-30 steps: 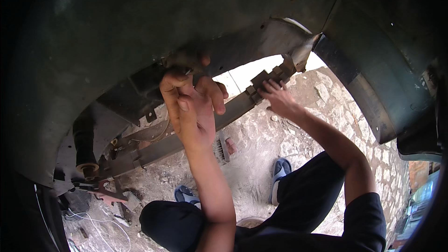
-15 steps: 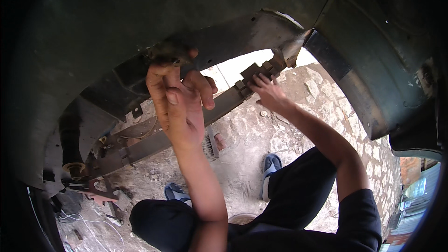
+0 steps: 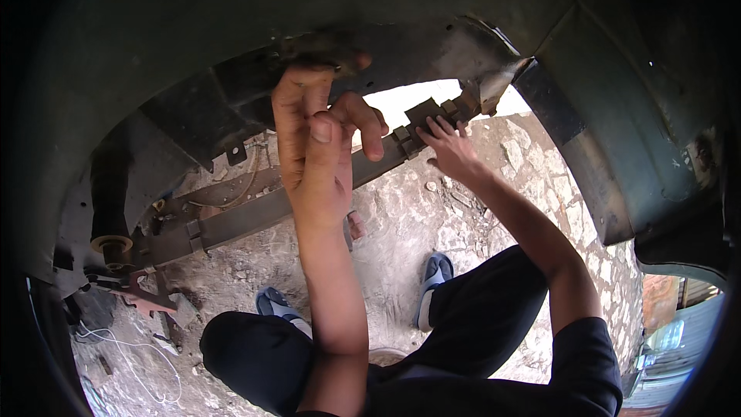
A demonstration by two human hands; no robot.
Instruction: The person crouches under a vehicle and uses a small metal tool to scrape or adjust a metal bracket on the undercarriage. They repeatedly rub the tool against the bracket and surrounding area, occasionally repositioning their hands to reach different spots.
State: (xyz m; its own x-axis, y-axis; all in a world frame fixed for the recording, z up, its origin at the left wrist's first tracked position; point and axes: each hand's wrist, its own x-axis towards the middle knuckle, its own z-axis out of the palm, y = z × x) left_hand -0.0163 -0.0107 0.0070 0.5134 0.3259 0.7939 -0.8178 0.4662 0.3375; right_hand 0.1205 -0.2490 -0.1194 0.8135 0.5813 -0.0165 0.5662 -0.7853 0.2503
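My left hand [image 3: 320, 143] reaches up in the middle to the underside of a dark green vehicle body panel [image 3: 193, 38]. Its upper fingers curl around a dark part at the panel's lower edge, and that part is too shadowed to name. The other fingers are bent, with the thumb alongside. Farther right, my right hand [image 3: 454, 150] rests with outstretched fingers on a clamp [image 3: 434, 113] of a long rusty leaf spring [image 3: 247, 212]. The spring runs slantwise from lower left to upper right behind my left wrist.
A dark shock absorber [image 3: 110, 205] hangs at the left. Below it are a reddish metal stand [image 3: 147, 297] and a white cable [image 3: 127, 363] on the stony ground [image 3: 394, 224]. A curved fender [image 3: 617, 123] bounds the right side; corrugated sheets [image 3: 687, 347] stand beyond.
The view has shifted slightly, so both hands and the spring sit a little differently in the picture. My left hand stays at the panel edge and my right hand on the clamp.
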